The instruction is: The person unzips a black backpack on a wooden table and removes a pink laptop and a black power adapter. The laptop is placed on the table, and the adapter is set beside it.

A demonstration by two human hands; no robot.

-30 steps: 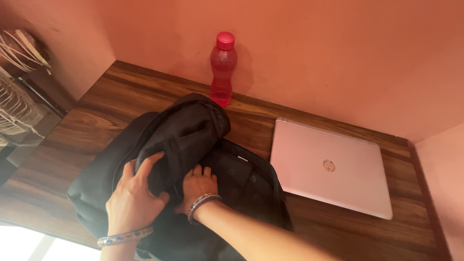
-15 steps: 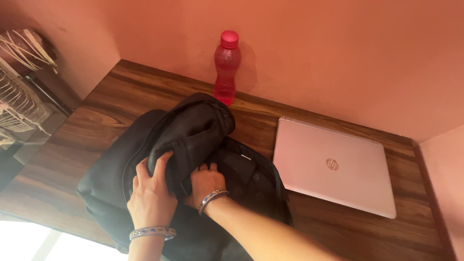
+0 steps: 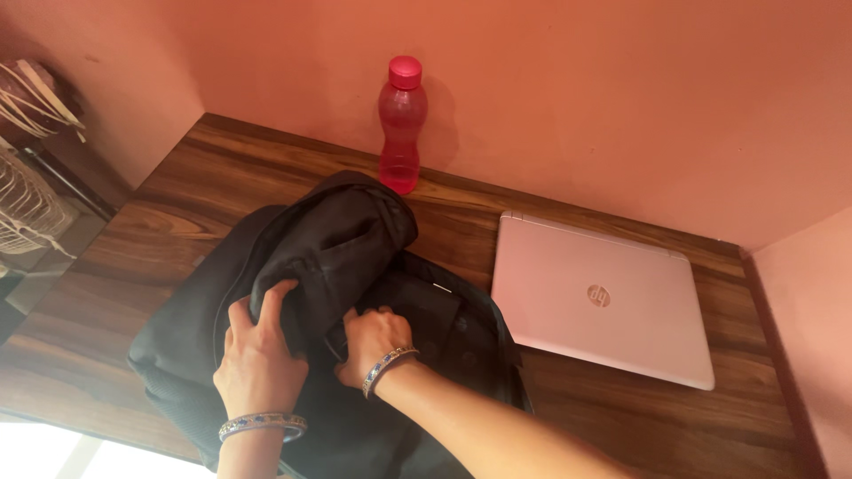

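A black backpack (image 3: 195, 328) lies flat on the wooden table (image 3: 177, 204), its front flap (image 3: 342, 226) folded up and back. My left hand (image 3: 259, 359) grips the lower edge of that flap. My right hand (image 3: 373, 341) sits just beside it, fingers curled on the bag's fabric under the flap; what the fingertips pinch is hidden. Both wrists wear beaded bangles.
A closed silver laptop (image 3: 599, 297) lies to the right of the bag. A red plastic bottle (image 3: 402, 124) stands upright at the back wall. A wire rack (image 3: 27, 204) stands off the table's left edge. The wall closes the back and right.
The view has shifted slightly. My left hand has slid a little right along the flap's edge, closer to my right hand. The bag, laptop and bottle have stayed put.
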